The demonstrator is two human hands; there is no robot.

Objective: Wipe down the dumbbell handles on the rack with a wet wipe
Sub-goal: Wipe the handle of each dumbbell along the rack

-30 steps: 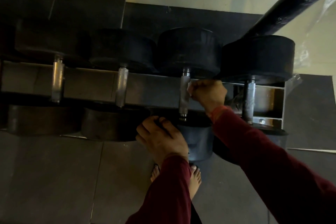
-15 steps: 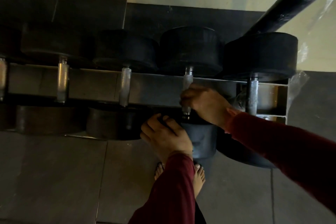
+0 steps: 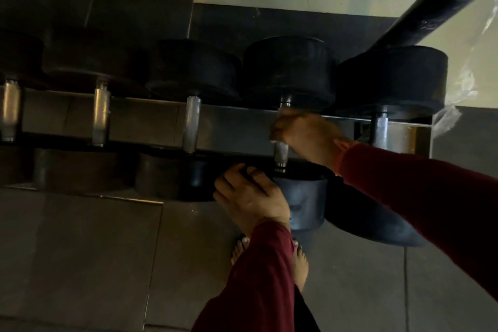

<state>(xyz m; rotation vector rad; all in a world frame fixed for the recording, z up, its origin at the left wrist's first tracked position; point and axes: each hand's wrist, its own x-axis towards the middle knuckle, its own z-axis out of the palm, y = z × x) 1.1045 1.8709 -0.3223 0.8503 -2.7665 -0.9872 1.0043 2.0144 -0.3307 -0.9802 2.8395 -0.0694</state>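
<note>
Both hands on one dumbbell: right hand (image 3: 304,135) wraps handle (image 3: 280,152), left hand (image 3: 249,194) its near weight (image 3: 304,202)

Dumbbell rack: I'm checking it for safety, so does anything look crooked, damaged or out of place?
Nothing looks damaged or askew. The dumbbells sit in a row on the rack. One oddity: loose clear plastic wrap hangs at the rack's right end. The right hand grips one handle.
</note>
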